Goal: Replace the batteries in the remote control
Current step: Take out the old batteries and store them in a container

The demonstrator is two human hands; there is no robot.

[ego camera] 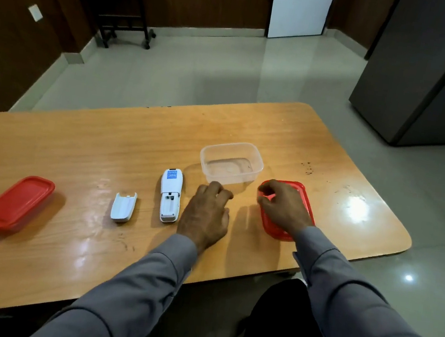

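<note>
The white remote control (pixel 170 195) lies face down at the middle of the wooden table (pixel 76 142), its battery bay open with no batteries visible in it. Its detached white cover (pixel 123 207) lies just to the left. My left hand (pixel 206 217) is right of the remote with loosely curled fingers, holding nothing that I can see. My right hand (pixel 284 205) grips the far left corner of a red lid (pixel 307 200) lying on the table. No loose batteries are visible.
An empty clear plastic container (pixel 257 156) stands without a lid just beyond both hands. A second container closed with a red lid (pixel 17 202) sits at the table's left. The table's near edge and rounded right corner are close by.
</note>
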